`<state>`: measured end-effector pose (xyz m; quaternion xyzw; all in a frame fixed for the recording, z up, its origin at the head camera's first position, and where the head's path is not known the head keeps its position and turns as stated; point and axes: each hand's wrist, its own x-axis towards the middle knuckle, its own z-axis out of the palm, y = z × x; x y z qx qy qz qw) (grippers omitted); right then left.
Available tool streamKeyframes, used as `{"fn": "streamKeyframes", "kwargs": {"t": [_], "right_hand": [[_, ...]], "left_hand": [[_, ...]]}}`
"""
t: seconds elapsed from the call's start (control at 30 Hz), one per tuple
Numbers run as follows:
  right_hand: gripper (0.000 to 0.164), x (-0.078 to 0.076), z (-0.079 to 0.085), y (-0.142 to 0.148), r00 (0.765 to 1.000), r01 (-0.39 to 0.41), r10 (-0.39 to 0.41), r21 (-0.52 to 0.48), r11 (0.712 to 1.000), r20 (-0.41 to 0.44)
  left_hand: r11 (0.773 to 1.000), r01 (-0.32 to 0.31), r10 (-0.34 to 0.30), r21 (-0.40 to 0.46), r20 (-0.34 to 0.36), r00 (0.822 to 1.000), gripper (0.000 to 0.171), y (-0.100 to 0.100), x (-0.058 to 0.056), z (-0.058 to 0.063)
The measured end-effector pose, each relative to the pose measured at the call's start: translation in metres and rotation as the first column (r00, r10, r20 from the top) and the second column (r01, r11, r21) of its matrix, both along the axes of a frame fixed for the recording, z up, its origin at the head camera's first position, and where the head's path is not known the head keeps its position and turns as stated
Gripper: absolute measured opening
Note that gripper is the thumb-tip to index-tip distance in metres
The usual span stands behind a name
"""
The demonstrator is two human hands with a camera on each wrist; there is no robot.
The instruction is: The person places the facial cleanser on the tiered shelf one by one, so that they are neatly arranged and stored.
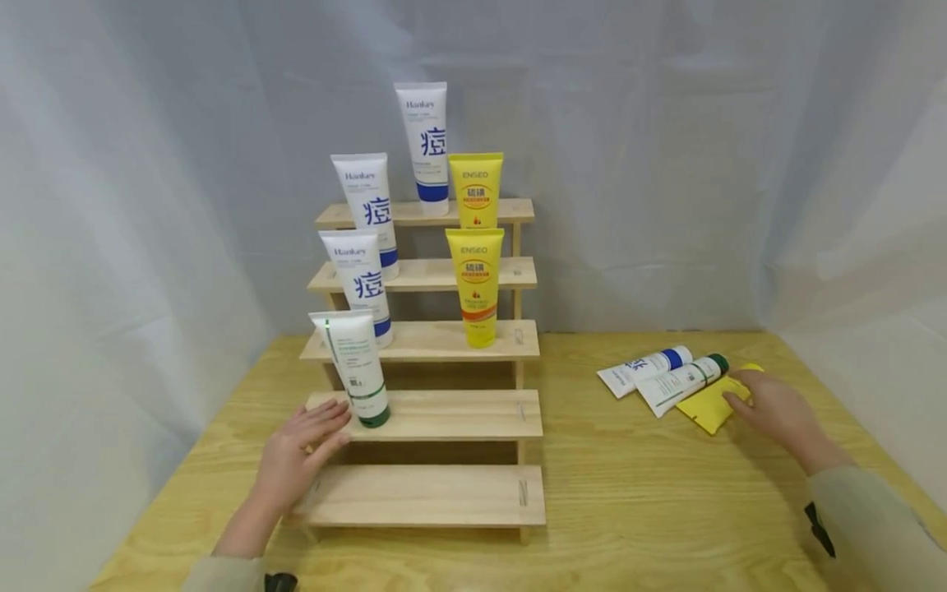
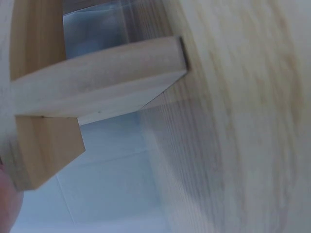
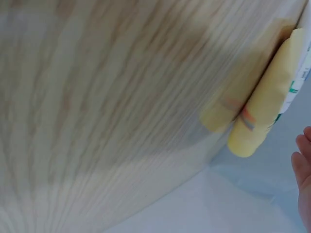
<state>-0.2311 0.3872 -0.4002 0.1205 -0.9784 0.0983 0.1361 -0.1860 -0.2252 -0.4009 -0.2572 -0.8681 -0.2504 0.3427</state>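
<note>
My left hand (image 1: 299, 452), fingers extended, is beside the left end of a wooden tiered stand (image 1: 459, 415), close to a white tube with a green cap (image 1: 358, 366) standing on its second-lowest step. Only a blurred bit of that hand (image 2: 7, 201) shows in the left wrist view, by the wood. Over a yellow tube (image 1: 710, 404) lying on the table, my right hand (image 1: 780, 411) reaches with bent fingers. In the right wrist view, the fingers (image 3: 303, 160) appear apart from the yellow tube (image 3: 262, 102).
Beside the yellow tube lie a green-capped white tube (image 1: 681, 385) and a blue-banded white tube (image 1: 644, 370). Higher steps hold blue-and-white tubes (image 1: 425, 148) at left and centre, and yellow tubes (image 1: 477, 288) at right. Pale curtains (image 1: 651, 164) hang behind the wooden table (image 1: 629, 510).
</note>
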Motion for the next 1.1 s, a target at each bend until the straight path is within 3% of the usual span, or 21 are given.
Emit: {"fn": "streamKeyframes", "kwargs": {"t": [0.3, 0.53, 0.87, 1.1], "right_hand": [[0.04, -0.013, -0.014, 0.02, 0.996, -0.083, 0.078, 0.135, 0.987, 0.042], [0.043, -0.017, -0.02, 0.027, 0.991, -0.075, 0.053, 0.173, 0.982, 0.127], [0.04, -0.015, -0.019, 0.022, 0.994, -0.089, 0.072, 0.211, 0.973, 0.086], [0.041, -0.013, -0.019, 0.02, 0.987, -0.16, 0.152, 0.249, 0.955, 0.051]], "left_hand": [[1.0, 0.005, -0.005, -0.004, 0.001, 1.0, 0.027, 0.001, -0.002, 0.0], [1.0, 0.007, -0.007, 0.004, 0.007, 1.0, 0.028, 0.003, -0.002, -0.001], [1.0, 0.011, -0.011, 0.015, -0.013, 1.0, 0.028, 0.002, -0.002, -0.001], [1.0, 0.003, -0.003, 0.02, -0.011, 1.0, 0.028, 0.001, 0.0, 0.0]]}}
